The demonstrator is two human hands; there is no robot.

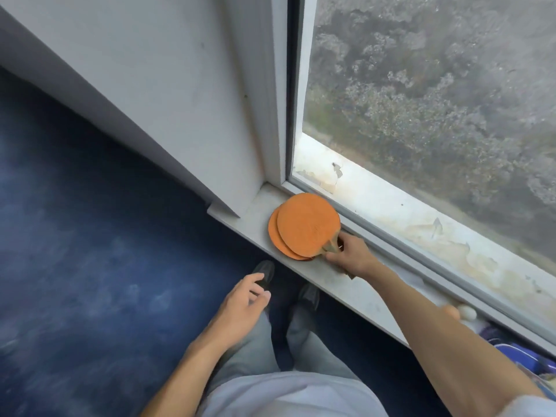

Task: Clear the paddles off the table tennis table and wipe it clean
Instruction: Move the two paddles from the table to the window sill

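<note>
**Q:** Head view. Location of the paddles [304,225]?

**A:** Two, orange faces up, stacked flat on the window sill [255,212]. Blades overlapping, upper one offset toward the glass [421,100]. Both blades close to the corner of the window frame.

**Q:** Position relative to the fingers?

**A:** Blades clear of the right hand [350,254], on its far side. Handles [331,245] pointing back into the grasp, visible only where joined to the blades and otherwise hidden. Fingers [334,258] curled round the handles, clamping them. Grip on one handle or both: not determinable.

**Q:** Right arm pose?

**Q:** And the left hand [243,302]?

**A:** Right arm: bare forearm stretched forward and leftward, crossing the sill's front edge at a slant, wrist low over the surface. Left hand: grasping nothing, palm down, fingers loose and slightly bent, thumb apart, over the blue carpet [90,236] and just above a dark shoe [264,273], well apart from the paddles.

**Q:** Other items on the sill?

**A:** White ball [467,313] and orange ball [451,311], side by side near the window track, just beyond the right forearm and partly hidden by it.
</note>
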